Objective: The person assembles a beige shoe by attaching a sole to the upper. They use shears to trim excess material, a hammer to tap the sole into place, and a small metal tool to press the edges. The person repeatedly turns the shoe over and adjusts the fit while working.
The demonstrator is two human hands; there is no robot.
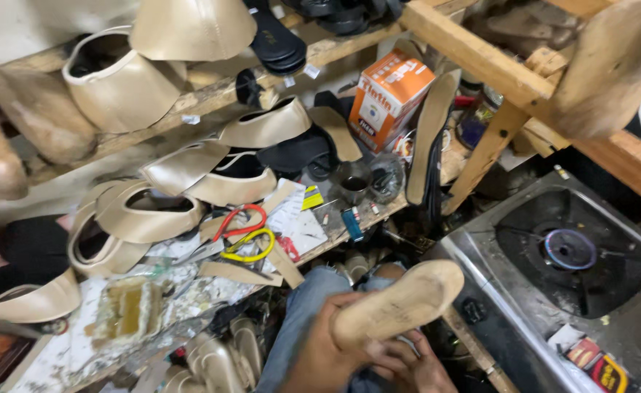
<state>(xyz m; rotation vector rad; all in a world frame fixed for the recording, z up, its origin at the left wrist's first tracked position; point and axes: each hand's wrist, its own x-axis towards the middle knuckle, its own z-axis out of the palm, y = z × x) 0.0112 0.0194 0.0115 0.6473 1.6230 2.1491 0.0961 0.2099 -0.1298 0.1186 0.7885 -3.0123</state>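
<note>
A tan shoe sole (400,302) lies across my lap over my blue jeans (298,320), its toe end pointing up and right toward the stove. My left hand (320,349) wraps around its heel end. My right hand (411,367) sits just under the sole at the bottom, fingers curled against its underside. Both hands are partly cut off by the lower frame edge.
A gas stove (568,251) stands at the right. The cluttered bench (189,291) holds several beige shoe uppers (145,218), red-handled scissors (242,220), yellow-handled scissors (251,247), a blue lighter (351,222), a metal cup (353,182) and an orange box (389,94). Wooden shelf beams (480,54) cross above.
</note>
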